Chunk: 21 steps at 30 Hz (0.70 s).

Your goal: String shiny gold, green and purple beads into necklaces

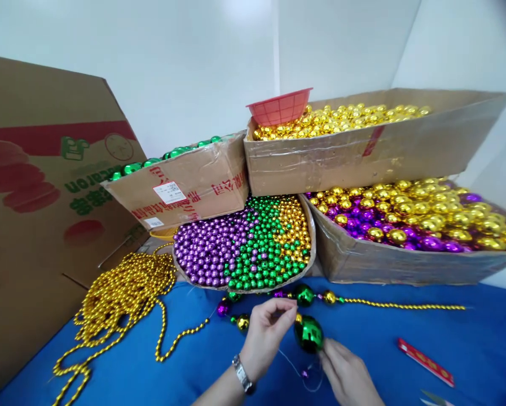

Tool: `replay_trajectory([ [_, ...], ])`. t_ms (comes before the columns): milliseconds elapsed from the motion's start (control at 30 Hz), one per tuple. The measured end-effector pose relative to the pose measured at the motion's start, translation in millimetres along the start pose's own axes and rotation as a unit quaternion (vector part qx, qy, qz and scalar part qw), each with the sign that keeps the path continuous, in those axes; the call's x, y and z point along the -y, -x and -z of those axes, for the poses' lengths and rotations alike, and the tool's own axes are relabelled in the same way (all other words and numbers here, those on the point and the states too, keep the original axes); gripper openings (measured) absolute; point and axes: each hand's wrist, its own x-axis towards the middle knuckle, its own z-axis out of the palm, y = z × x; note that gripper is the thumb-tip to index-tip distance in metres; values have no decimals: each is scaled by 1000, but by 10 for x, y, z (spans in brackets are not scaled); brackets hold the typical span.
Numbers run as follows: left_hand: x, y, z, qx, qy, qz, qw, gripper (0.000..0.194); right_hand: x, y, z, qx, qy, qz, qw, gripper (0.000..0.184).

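A large shiny green bead (309,334) is held between my hands above the blue cloth, with a small gold bead (298,319) at its top. My left hand (269,332) is closed, thumb and forefinger pinching the beaded string beside the gold bead. My right hand (346,369) is closed at the green bead's lower right; its fingertips are partly hidden. Below, a thin clear thread loops down with a small purple bead (304,374) on it. Behind my hands lies a strung row of mixed beads with another large green bead (304,295) and a gold chain (400,305).
A tray (313,248) of small purple, green and gold beads stands behind. Around it are boxes of green balls (193,189), gold balls (346,160) and gold-purple balls (388,268). Gold bead strands (130,287) heap left. A red strip (426,362) and scissor-like blades (435,398) lie right.
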Motion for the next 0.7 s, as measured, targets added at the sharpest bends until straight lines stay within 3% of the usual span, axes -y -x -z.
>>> replay_trajectory([
  [100, -90, -35, -20, 19, -83, -54, 995, 17, -64, -71, 124, -1, 32, -12, 999, 28],
  [200, -349, -125, -85, 43, -132, -113, 984, 15, 64, -259, 311, -26, -7, -8, 1000, 37],
  [267, -532, -210, -166, 64, -132, -136, 980, 13, 186, -415, 397, -50, -52, 8, 997, 37],
  [367, -727, -352, -304, 98, -84, -123, 984, 15, 272, -598, 455, -85, -130, 18, 988, 27],
  [467, -851, -504, -411, 131, -57, -104, 984, 17, 207, -670, 461, -68, -227, -32, 971, 32],
  [567, -1001, -723, -513, 205, -61, -102, 972, 24, 96, -667, 434, -60, -296, -107, 947, 41],
  [633, -1127, -953, -622, 231, -63, -121, 963, 33, 46, -647, 394, -91, -315, -150, 933, 46],
  [700, -1240, -1255, -791, 218, -121, -181, 952, 37, 23, -622, 337, -129, -318, -186, 921, 50],
])
